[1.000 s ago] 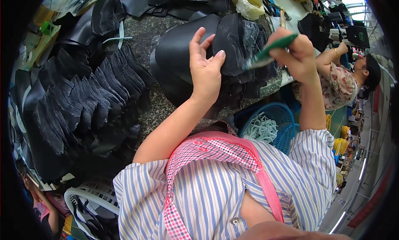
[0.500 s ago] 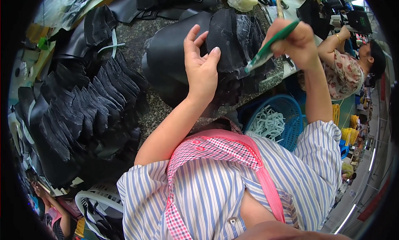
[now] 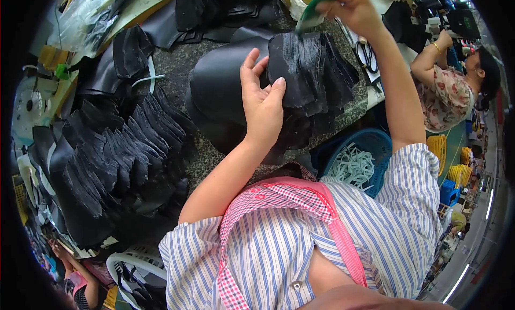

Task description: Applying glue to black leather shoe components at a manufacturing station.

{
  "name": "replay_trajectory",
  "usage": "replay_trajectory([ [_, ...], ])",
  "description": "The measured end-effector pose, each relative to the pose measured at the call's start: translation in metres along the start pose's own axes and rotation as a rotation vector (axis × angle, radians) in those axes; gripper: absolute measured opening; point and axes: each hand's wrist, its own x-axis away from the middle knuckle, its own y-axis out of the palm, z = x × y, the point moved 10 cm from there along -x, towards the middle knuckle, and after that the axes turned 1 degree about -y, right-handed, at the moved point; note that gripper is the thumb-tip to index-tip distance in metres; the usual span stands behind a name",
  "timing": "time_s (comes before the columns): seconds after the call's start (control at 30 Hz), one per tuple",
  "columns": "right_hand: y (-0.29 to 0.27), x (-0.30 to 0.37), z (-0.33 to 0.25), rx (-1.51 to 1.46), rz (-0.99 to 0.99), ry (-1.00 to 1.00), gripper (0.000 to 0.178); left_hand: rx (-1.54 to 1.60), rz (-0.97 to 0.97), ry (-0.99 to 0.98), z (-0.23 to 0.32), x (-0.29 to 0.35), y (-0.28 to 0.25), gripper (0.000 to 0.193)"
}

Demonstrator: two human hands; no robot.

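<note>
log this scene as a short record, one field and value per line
left grip: loosely open, against the black pieces
right grip: closed on a green brush
brush tip: by the top piece's far edge, contact unclear
top piece: pale streaks
left: overlapping black row
near right: blue basket with pale strips
far right: co-worker

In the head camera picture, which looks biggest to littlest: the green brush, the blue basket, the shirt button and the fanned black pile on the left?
1. Fanned black pile
2. Blue basket, partly hidden
3. Green brush, at the top edge
4. Shirt button, tiny
</note>
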Motion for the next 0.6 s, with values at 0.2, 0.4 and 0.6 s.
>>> replay_trajectory([
  [0.2,0.005,-0.013,0.018,-0.028,-0.046,-0.109,0.009,-0.042,0.026,-0.012,0.006,-0.003,-0.011,0.057],
  [0.4,-0.083,0.019,0.104,0.464,0.545,-0.093,0.013,-0.403,0.239,0.46,0.153,-0.018,-0.061,0.048],
  [0.6,-0.1,0.008,0.153,-0.02,0.499,-0.047,0.016,-0.603,0.407,0.886,0.328,0.03,-0.105,0.037],
])
